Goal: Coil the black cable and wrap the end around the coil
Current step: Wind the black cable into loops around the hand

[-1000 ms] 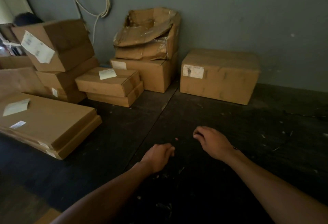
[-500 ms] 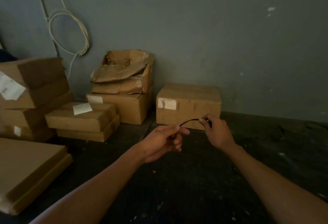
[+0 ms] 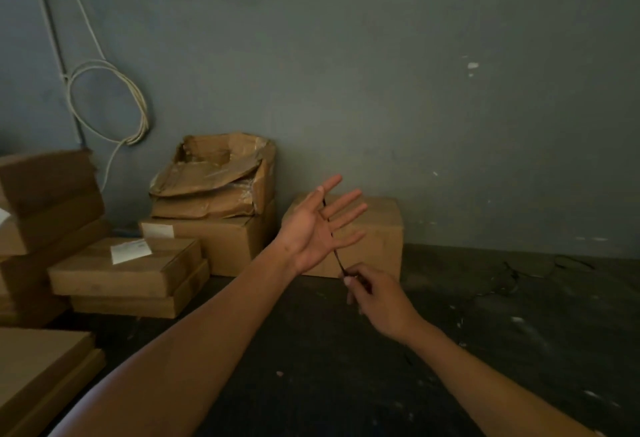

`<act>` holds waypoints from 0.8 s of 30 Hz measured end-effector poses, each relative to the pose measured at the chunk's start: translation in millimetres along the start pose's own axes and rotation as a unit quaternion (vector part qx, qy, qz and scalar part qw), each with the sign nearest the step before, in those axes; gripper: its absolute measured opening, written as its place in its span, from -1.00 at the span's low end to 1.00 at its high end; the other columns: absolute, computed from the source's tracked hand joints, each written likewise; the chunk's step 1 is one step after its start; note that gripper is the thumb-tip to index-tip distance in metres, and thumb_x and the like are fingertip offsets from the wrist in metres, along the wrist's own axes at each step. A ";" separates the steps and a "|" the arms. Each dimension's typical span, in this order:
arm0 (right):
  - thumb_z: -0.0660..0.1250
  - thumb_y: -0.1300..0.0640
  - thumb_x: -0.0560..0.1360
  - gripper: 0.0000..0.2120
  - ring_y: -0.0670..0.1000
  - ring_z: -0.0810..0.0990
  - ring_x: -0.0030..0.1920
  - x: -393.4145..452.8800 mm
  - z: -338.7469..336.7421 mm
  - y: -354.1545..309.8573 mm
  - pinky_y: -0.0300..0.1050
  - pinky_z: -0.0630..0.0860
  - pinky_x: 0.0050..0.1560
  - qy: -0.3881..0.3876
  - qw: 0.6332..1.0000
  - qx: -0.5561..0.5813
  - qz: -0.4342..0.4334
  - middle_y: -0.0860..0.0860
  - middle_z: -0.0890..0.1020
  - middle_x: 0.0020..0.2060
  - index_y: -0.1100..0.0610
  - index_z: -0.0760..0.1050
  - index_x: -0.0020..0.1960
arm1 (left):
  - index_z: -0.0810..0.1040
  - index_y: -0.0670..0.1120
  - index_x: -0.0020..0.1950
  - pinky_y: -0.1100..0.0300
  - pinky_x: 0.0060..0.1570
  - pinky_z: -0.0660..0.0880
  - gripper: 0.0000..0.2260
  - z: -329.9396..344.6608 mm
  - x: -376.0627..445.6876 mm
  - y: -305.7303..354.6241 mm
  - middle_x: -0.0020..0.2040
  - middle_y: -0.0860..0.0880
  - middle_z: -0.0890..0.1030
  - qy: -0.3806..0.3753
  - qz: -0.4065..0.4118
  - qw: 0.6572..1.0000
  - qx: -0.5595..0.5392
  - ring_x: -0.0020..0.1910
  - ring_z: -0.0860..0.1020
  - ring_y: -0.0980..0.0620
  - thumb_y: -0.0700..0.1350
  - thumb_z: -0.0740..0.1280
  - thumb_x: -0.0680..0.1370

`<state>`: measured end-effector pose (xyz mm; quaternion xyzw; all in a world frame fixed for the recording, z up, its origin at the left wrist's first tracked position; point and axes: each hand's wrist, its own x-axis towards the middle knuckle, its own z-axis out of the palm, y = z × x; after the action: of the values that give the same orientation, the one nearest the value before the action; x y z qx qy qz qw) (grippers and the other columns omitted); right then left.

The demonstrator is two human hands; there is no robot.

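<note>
A person's left hand (image 3: 313,228) is held up flat with the palm facing the camera and the fingers spread wide, gripping nothing, while a thin black cable (image 3: 335,252) runs down across the palm from between the upper fingers. Just below it, the right hand (image 3: 377,301) pinches the lower stretch of the cable between thumb and fingertips, the remaining fingers curled in. Both bare forearms reach in from the bottom edge of the view, over a dark, scuffed floor (image 3: 346,367) flecked with pale scraps. Against the grey wall (image 3: 415,90) behind the hands sits a closed cardboard box (image 3: 381,228); to its left a crushed, torn box (image 3: 214,176) rests on another carton (image 3: 221,242), and further cartons with white labels are stacked toward the left edge of the floor. A loop of white cord (image 3: 107,104) hangs on the wall above them. More dark cable appears to lie on the floor at the right, near the wall, though it is too dim to be sure
</note>
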<state>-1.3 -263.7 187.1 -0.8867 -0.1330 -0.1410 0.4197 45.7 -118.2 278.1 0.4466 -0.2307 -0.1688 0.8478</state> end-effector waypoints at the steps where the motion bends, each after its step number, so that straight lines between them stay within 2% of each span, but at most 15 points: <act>1: 0.21 0.06 0.61 -0.84 -0.22 0.55 -0.33 -2.7 -0.2 -4.3 -0.32 0.44 -0.28 -0.021 1.000 -0.007 -0.007 -0.06 0.60 -0.27 -0.02 0.49 0.16 | 0.43 0.11 0.40 -0.34 0.29 0.36 -0.67 -2.2 4.1 -0.5 0.28 -0.06 0.62 0.002 0.006 1.000 0.001 0.27 0.57 -0.10 0.07 0.05 0.68; 5: 0.22 0.05 0.60 -0.81 -0.21 0.55 -0.28 -10.1 -7.8 -19.8 -0.32 0.43 -0.25 -0.064 0.996 -0.045 -0.031 -0.11 0.57 -0.26 -0.04 0.46 0.20 | 0.44 0.16 0.37 -0.48 0.36 0.09 -0.67 -13.1 11.4 -4.6 0.33 -0.05 0.58 0.013 0.002 0.999 0.050 0.35 0.50 -0.11 0.10 0.04 0.67; 7: 0.24 0.04 0.59 -0.84 -0.23 0.52 -0.24 -11.0 -16.7 -25.8 -0.32 0.42 -0.20 -0.066 0.993 -0.083 -0.051 -0.18 0.53 -0.25 -0.02 0.49 0.15 | 0.46 0.18 0.36 -0.49 0.37 -0.07 -0.67 -23.4 12.2 -8.8 0.35 -0.05 0.56 0.012 -0.008 0.996 0.085 0.40 0.43 -0.15 0.10 0.03 0.67; 9: 0.26 0.03 0.58 -0.85 -0.27 0.52 -0.20 -10.0 -29.7 -32.2 -0.34 0.42 -0.17 -0.066 0.988 -0.123 -0.068 -0.21 0.54 -0.20 -0.01 0.53 0.12 | 0.49 0.20 0.35 -0.46 0.39 -0.14 -0.66 -34.7 10.9 -14.3 0.37 -0.05 0.55 0.009 -0.023 0.992 0.123 0.44 0.37 -0.17 0.10 0.04 0.67; 13: 0.34 0.02 0.53 -0.92 -0.12 0.59 -0.10 2.2 -62.1 -44.7 -0.16 0.52 -0.03 -0.065 0.980 -0.174 -0.071 -0.10 0.62 -0.12 -0.03 0.56 0.01 | 0.51 0.20 0.34 -0.35 0.45 -0.10 -0.67 -47.0 3.7 -29.2 0.40 -0.04 0.52 -0.008 -0.077 0.978 0.193 0.47 0.31 -0.18 0.10 0.08 0.66; 16: 0.36 0.03 0.51 -0.96 -0.09 0.57 -0.21 13.6 -80.9 -54.0 -0.17 0.47 -0.20 -0.069 0.967 -0.235 -0.076 -0.13 0.58 -0.24 -0.05 0.56 -0.04 | 0.51 0.13 0.38 -0.23 0.49 0.04 -0.65 -49.7 -0.5 -43.2 0.40 -0.06 0.51 -0.035 -0.113 0.967 0.228 0.47 0.33 -0.16 0.10 0.15 0.63; 18: 0.35 0.05 0.52 -0.97 -0.14 0.49 -0.32 19.5 -88.7 -58.4 -0.23 0.31 -0.35 -0.058 0.957 -0.271 -0.084 -0.19 0.50 -0.34 -0.08 0.54 -0.08 | 0.50 0.06 0.39 -0.09 0.47 0.18 -0.65 -44.2 -5.5 -48.0 0.40 -0.07 0.51 -0.038 -0.121 0.966 0.226 0.42 0.41 -0.07 0.04 0.12 0.65; 20: 0.34 0.06 0.53 -0.96 -0.23 0.40 -0.35 26.3 -95.8 -58.5 -0.25 0.23 -0.38 -0.031 0.951 -0.294 -0.092 -0.19 0.47 -0.35 -0.03 0.57 -0.06 | 0.50 0.04 0.37 0.01 0.40 0.27 -0.66 -35.4 -10.7 -49.8 0.40 -0.05 0.51 -0.044 -0.133 0.965 0.222 0.31 0.51 0.04 -0.01 0.09 0.66; 22: 0.34 0.06 0.53 -0.89 -0.24 0.38 -0.34 32.7 -102.2 -56.2 -0.23 0.25 -0.35 -0.007 0.948 -0.303 -0.095 -0.12 0.53 -0.27 0.04 0.61 -0.01 | 0.48 0.02 0.40 -0.02 0.42 0.24 -0.65 -31.2 -13.3 -52.2 0.39 -0.06 0.52 -0.057 -0.145 0.959 0.238 0.31 0.51 0.05 -0.02 0.07 0.67; 24: 0.35 0.05 0.53 -0.88 -0.16 0.42 -0.32 37.4 -107.4 -53.8 -0.19 0.27 -0.33 0.009 0.947 -0.306 -0.093 -0.09 0.56 -0.22 0.05 0.61 0.00 | 0.47 0.02 0.41 -0.10 0.49 0.12 -0.64 -31.7 -14.0 -56.0 0.37 -0.09 0.54 -0.069 -0.160 0.951 0.255 0.38 0.45 -0.03 -0.01 0.06 0.68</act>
<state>-0.6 -310.3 303.9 -0.9548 -0.1621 -0.2212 0.1146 46.7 -120.3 212.2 0.6660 -0.2499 -0.2684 0.6496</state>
